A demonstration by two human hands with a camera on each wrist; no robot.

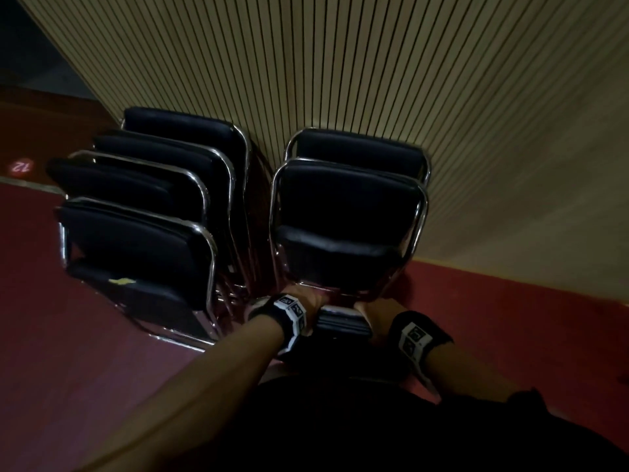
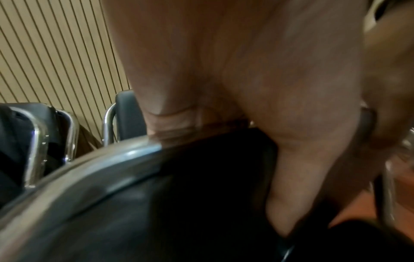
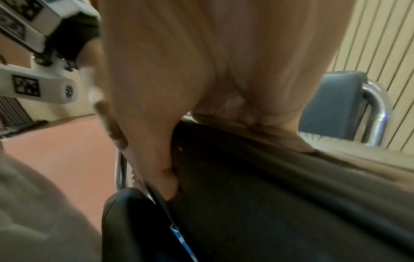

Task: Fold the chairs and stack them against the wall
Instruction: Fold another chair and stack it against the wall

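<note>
My left hand and right hand both grip the chrome top bar of the black padded folding chair at the lower centre of the head view, fingers curled over the bar, thumbs on the near side of the black backrest. Just above it two folded chairs lean on the ribbed beige wall; a row of five more stands centre left, on red floor.
</note>
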